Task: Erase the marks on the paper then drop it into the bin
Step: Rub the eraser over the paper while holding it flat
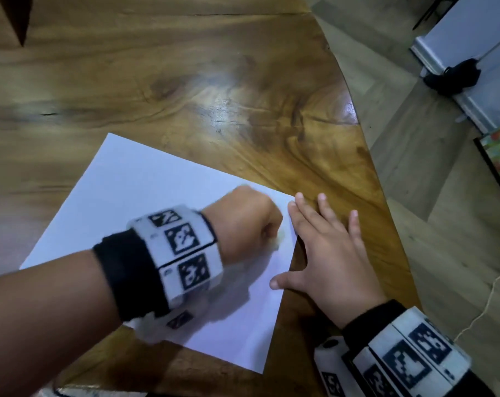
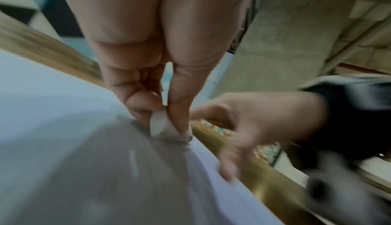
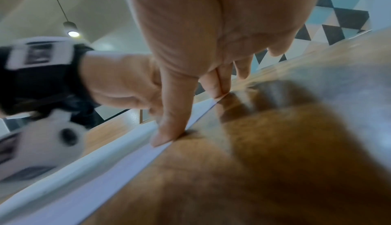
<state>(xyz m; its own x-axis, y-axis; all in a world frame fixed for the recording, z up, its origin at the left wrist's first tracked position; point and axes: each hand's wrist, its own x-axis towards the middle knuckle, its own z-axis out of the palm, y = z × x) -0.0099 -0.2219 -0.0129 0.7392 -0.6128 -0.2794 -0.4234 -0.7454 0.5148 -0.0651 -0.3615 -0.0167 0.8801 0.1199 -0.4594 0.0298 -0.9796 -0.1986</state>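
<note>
Paper lies flat on the wooden table, near its right edge. The left hand is curled over the sheet's right side, pinching a white eraser between thumb and fingers, its tip down on the paper. The right hand lies spread beside it, thumb and fingertips pressing the sheet's right edge, the other fingers on the wood.

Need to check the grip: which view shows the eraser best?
The left wrist view: the white eraser sits pinched in the left hand, pressed on the paper. The head view shows only a blurred sliver; the right wrist view shows none.
</note>
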